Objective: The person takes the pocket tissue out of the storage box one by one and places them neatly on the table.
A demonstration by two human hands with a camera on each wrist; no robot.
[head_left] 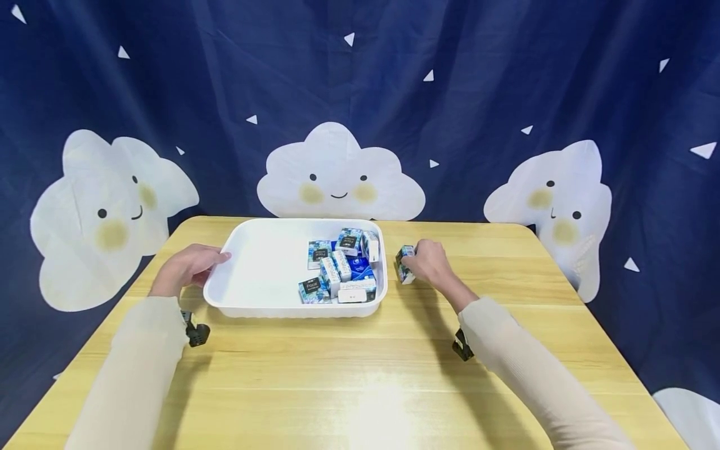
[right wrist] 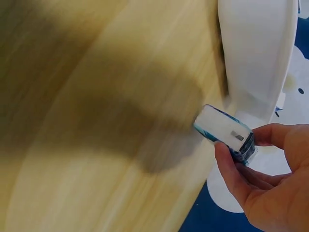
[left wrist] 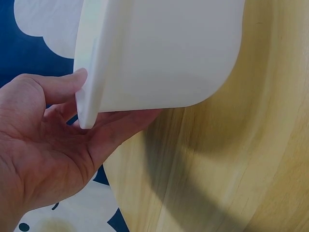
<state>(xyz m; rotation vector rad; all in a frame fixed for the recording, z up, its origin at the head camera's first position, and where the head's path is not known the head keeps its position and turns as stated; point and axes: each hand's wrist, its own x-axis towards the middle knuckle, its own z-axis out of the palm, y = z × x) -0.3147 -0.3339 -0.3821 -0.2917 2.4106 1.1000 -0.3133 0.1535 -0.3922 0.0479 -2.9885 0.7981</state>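
A shallow white plastic tray (head_left: 255, 262) stands on the wooden table, with several small blue-and-white tissue packs (head_left: 330, 276) heaped in its right part. My left hand (head_left: 192, 265) holds the tray by its left end. In the left wrist view, the thumb lies on the tray's rim (left wrist: 89, 92) and the other fingers reach underneath. Just outside the tray's right side, my right hand (head_left: 432, 262) grips one more tissue pack (right wrist: 222, 126) between thumb and fingers. That pack has a white side and blue patterned edges; the hand covers part of it.
The light wooden table (head_left: 315, 375) extends in front of the tray and to its right. Behind the table hangs a dark blue curtain (head_left: 461, 119) with clouds printed on it. Black wrist cameras (head_left: 197, 331) sit at both cuffs.
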